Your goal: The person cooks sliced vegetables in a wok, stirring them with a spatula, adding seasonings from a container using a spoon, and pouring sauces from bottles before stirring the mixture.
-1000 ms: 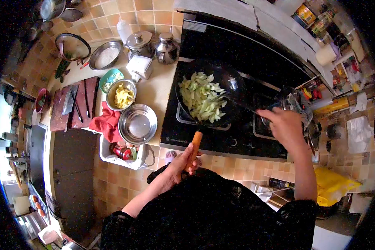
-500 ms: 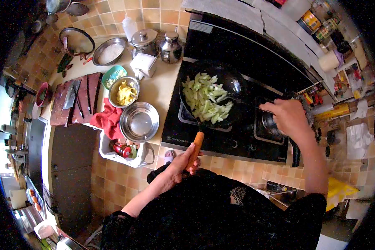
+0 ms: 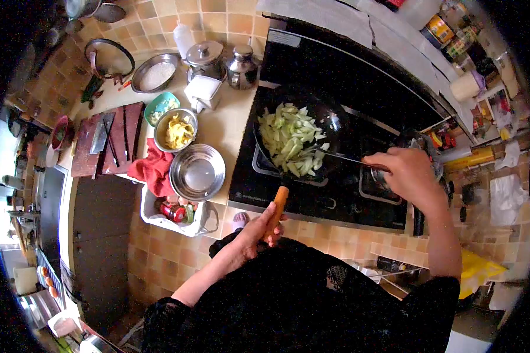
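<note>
My left hand (image 3: 258,232) is wrapped round the wooden handle of a dark wok (image 3: 335,120) on the stove. Pale green vegetable pieces (image 3: 288,135) lie heaped over the wok's left and front part. On the right, my right hand (image 3: 409,176) grips the brown handle of a cooking spatula (image 3: 348,157). Its thin metal shaft reaches left over the wok's rim, and its end touches the right edge of the vegetables; the blade's shape is hard to make out.
Left of the stove (image 3: 312,203) stand a steel bowl (image 3: 197,172), a bowl of yellow food (image 3: 180,130), and a red cloth (image 3: 152,169). Farther left, a cleaver (image 3: 100,136) rests on a cutting board (image 3: 134,120). Behind my right hand sits another pan (image 3: 432,162).
The spatula now shows in my right hand, extended left into the wok. My right hand has turned slightly and lowered a little. My left hand stays on the wok handle.
</note>
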`<state>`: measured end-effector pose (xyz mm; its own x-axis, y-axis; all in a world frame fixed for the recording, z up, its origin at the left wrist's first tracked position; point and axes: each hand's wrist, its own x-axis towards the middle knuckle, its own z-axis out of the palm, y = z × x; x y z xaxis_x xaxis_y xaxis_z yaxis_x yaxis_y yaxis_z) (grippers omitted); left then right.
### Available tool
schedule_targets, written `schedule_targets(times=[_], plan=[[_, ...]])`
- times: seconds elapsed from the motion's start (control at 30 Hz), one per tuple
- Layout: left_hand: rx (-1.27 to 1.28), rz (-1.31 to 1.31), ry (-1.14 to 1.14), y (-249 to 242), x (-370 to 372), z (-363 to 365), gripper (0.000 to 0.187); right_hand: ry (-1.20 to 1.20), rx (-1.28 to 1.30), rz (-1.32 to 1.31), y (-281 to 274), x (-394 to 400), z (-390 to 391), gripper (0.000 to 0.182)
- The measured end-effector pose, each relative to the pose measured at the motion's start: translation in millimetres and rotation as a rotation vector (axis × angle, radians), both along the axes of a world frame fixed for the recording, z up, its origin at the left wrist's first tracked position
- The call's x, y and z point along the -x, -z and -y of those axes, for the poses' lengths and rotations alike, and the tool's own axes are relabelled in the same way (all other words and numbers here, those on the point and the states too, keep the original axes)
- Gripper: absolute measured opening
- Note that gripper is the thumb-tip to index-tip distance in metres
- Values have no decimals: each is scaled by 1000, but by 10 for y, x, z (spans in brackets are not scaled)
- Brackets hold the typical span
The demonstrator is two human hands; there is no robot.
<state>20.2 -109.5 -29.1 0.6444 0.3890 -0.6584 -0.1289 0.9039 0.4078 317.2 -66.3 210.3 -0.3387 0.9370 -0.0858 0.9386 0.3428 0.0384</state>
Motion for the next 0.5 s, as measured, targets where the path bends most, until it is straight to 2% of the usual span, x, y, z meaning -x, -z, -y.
schedule_targets(times=[0.17, 0.27, 0.3, 0.43, 0.5], plan=[[53, 71, -39, -39, -12, 12, 62, 51, -9, -120, -179, 77, 88, 30], [-7, 30, -29, -74, -9, 10, 61, -7, 22, 18, 187, 185, 33, 31], [-9, 19, -29, -68, 4, 5, 61, -8, -20, 66, 187, 259, 31, 40], [-20, 8, -10, -33, -16, -1, 61, 16, -29, -41, 60, 80, -71, 39], [-32, 10, -11, -18, -19, 4, 62, 56, -63, -13, -56, 100, -68, 38]])
